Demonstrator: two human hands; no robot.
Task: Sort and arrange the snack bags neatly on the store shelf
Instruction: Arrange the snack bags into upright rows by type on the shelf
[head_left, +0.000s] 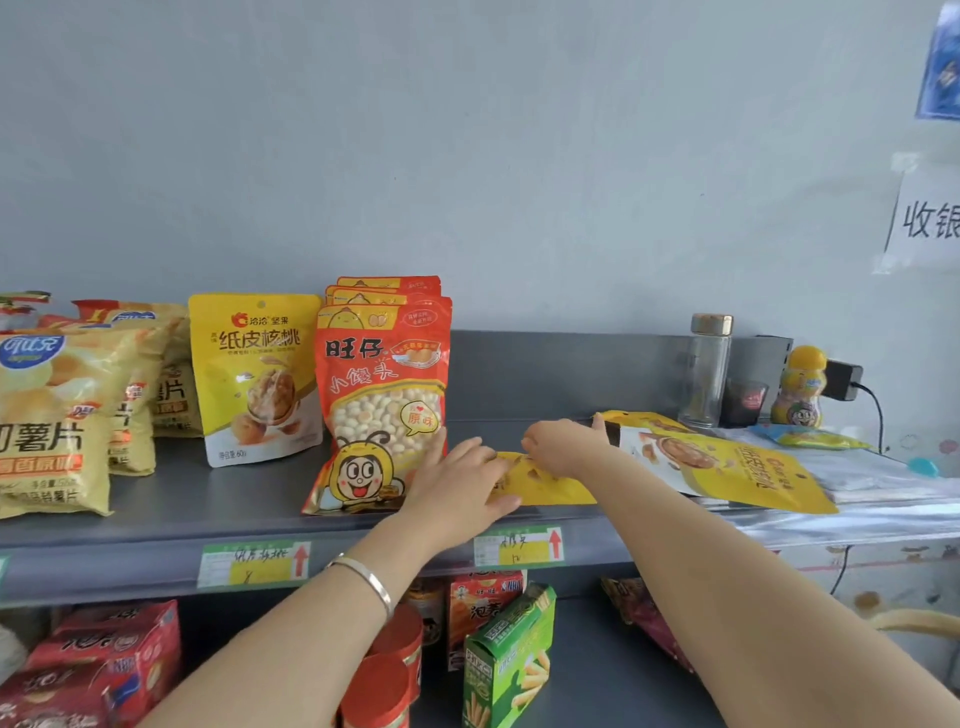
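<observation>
Two bare hands reach onto a grey shelf (208, 499), both on a yellow bag (550, 488) lying flat near its front edge. The left hand (462, 483) presses the bag's left end with straight, spread fingers. The right hand (561, 447) pinches its far edge with curled fingers. Red bags (384, 395) stand upright just to the left; a larger yellow bag (737, 467) lies flat to the right.

Yellow bag (550, 486) lies flat beside upright red bags (382, 395).
</observation>
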